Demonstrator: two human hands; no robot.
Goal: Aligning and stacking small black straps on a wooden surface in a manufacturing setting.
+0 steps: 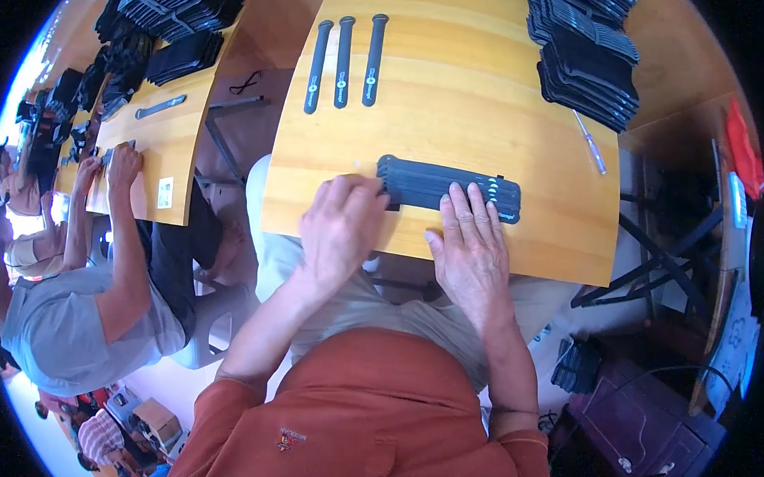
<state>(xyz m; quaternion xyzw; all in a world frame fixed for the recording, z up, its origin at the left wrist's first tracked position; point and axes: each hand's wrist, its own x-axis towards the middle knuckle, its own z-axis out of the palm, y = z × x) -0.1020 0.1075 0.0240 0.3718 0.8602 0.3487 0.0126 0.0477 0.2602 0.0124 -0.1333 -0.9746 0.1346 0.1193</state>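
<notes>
On the wooden table in front of me lies a row of dark grey straps (434,186), side by side and partly overlapping, with small pale prints near their right ends. My right hand (474,250) rests on the right part of these straps, fingers stretched out and flat. At their left end is my left hand (342,224), its fingers bent and smeared by motion. Whether it grips a strap end cannot be made out. Farther off, three single straps (343,65) of the same kind lie apart, lengthwise, on the left side of the table.
Stacked dark bundles (585,73) fill the table's far right corner, with a screwdriver (591,143) beside them. To the left, a co-worker (102,304) sits at another wooden table (179,139) holding more dark bundles and a strap. A purple cabinet (653,425) stands at the lower right.
</notes>
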